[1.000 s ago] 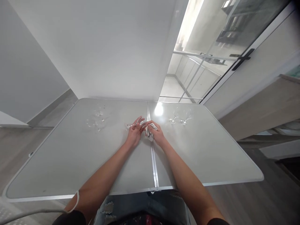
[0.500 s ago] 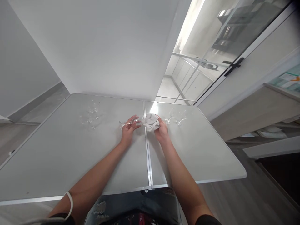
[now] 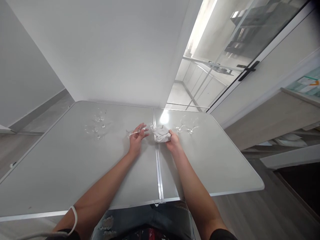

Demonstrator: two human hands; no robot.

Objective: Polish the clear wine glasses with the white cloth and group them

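Note:
A clear stemmed glass [image 3: 137, 132] lies sideways above the middle of the grey folding table [image 3: 75, 166]. My left hand [image 3: 136, 138] pinches its stem, fingers partly spread, with the foot pointing left. My right hand [image 3: 172, 140] is closed on a white cloth [image 3: 161, 133] bunched over the bowl end of the glass, just right of the table's centre seam. The bowl itself is hidden under the cloth.
Several clear glasses [image 3: 96, 124] stand at the far left of the table. Two more stemmed glasses [image 3: 186, 125] stand at the far right, close to my right hand. A glass sliding door [image 3: 225, 56] and a wooden counter [image 3: 275, 113] lie to the right.
The cloth, first a small wad in my right hand, has spread over the glass bowl and bunched again. My hands stay close together at the seam; the view shifted slightly.

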